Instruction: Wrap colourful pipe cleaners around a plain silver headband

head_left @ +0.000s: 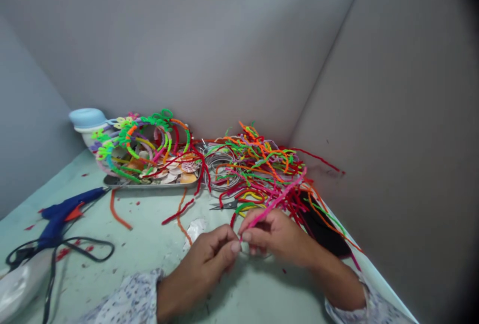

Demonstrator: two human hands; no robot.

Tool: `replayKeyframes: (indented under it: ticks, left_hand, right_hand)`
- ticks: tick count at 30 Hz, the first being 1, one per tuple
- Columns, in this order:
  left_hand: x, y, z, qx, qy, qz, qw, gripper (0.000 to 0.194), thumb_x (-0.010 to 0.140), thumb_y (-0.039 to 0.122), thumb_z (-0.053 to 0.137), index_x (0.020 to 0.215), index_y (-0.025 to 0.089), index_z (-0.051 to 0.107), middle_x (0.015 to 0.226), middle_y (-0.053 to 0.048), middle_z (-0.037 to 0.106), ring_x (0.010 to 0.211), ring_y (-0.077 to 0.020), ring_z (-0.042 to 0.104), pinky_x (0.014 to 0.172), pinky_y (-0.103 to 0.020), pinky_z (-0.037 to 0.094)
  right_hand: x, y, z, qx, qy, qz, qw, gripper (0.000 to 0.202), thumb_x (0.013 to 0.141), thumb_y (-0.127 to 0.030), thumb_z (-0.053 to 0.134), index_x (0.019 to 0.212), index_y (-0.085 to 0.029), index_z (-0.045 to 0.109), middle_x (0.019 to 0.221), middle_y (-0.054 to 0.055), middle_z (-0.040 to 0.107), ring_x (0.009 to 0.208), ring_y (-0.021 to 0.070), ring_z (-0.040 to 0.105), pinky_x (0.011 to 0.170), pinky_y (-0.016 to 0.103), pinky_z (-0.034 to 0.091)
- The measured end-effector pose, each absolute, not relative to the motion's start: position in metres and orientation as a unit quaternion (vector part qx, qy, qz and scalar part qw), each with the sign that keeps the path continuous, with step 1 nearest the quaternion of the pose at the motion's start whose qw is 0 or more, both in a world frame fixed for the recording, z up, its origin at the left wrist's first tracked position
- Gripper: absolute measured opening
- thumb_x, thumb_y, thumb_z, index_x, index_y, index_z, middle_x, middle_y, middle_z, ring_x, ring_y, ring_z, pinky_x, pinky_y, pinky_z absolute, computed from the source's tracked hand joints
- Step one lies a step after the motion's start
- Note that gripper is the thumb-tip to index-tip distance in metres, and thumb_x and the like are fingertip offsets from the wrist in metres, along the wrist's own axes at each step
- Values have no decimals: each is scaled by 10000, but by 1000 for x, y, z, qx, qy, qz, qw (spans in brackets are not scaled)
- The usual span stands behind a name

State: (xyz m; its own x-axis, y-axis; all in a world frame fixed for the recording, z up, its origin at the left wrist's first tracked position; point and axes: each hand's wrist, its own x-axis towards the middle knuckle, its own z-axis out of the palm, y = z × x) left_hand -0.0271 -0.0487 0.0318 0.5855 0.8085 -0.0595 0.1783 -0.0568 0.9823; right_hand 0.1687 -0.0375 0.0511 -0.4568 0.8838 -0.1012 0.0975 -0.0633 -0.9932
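Note:
A bright pink pipe cleaner [279,198] slants up and to the right out of my right hand [275,234], whose fingers are closed on it. My left hand [213,256] pinches at the lower end of the same pipe cleaner, thumb against forefinger, with the fingertips of both hands nearly touching. Part of a thin ring shows just under my right hand. Scissors [228,205] with red and yellow handles lie just beyond the hands, beside a green and yellow pipe cleaner piece.
Behind lie a heap of coloured pipe cleaners [262,157], wire rings [222,174] and a metal tray [149,185] of discs and decorated headbands. A blue glue gun [62,217] with its cord lies left, a white-blue container [89,122] behind. Something black [325,229] lies right.

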Motion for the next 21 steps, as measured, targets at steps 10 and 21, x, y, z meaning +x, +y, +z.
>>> replayKeyframes:
  ticks: [10, 21]
  left_hand:
    - [20, 21, 20, 800, 470, 280, 245, 138, 799, 269, 568, 908, 184, 567, 892, -47, 585, 790, -185, 538, 675, -281, 383]
    - [31, 25, 8, 833, 486, 184, 189, 152, 846, 220, 502, 961, 192, 597, 960, -70, 613, 859, -198, 578, 702, -281, 404]
  right_hand:
    - [203, 1, 24, -562, -568, 291, 526, 192, 824, -366, 582, 815, -181, 631, 598, -3, 575, 538, 152, 521, 518, 263, 406]
    - [190, -5, -2, -539, -630, 205, 520, 175, 881, -297, 506, 852, -191, 642, 842, 50, 645, 825, 202, 582, 778, 313, 430]
